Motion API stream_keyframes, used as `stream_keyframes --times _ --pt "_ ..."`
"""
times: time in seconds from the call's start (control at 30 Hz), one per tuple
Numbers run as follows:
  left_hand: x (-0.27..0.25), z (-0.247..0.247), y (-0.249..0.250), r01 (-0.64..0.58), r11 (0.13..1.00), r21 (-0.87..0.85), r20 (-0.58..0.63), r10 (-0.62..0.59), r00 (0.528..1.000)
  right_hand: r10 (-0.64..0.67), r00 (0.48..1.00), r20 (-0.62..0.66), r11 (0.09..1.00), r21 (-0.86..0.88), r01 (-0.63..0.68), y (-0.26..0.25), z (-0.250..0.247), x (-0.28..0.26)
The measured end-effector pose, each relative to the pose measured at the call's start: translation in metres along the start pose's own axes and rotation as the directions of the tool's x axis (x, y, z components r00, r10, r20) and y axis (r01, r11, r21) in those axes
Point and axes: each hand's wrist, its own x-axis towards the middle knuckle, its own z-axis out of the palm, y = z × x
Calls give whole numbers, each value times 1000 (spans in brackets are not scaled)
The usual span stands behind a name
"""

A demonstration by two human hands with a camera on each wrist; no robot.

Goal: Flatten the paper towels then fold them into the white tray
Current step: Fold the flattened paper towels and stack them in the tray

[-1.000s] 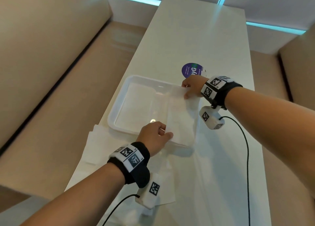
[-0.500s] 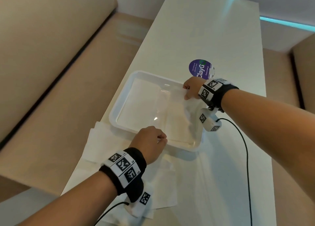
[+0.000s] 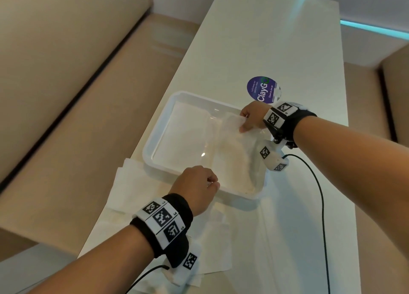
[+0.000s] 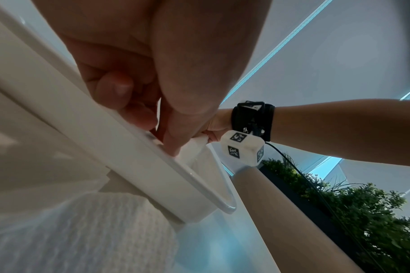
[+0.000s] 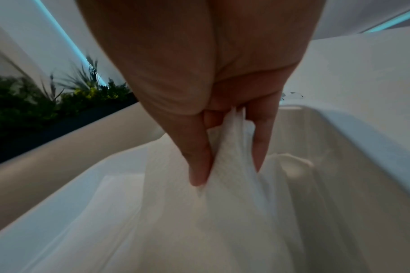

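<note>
Both forearms reach forward, the left hand (image 3: 197, 186) curled at its near pinch, the right hand (image 3: 252, 116) pinching farther out.

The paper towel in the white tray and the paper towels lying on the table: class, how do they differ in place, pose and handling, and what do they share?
The paper towel in the tray sits inside the white tray; the paper towels on the table lie in front of it. The tray towel is rumpled and lifted at its far edge; the table towels lie flat. The right hand pinches the tray towel; neither hand grips the table towels. All are white.
</note>
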Motion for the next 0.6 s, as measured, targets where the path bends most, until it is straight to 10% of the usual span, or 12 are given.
stream_keyframes --times 0.43,0.6 --pt "3 -7 0 -31 999 42 30 29 999 -44 996 -77 945 -327 16 -14 -6 -10" --pt "1 -17 -16 -17 979 201 -91 36 995 -392 919 -37 868 -346 356 -42 11 -34"
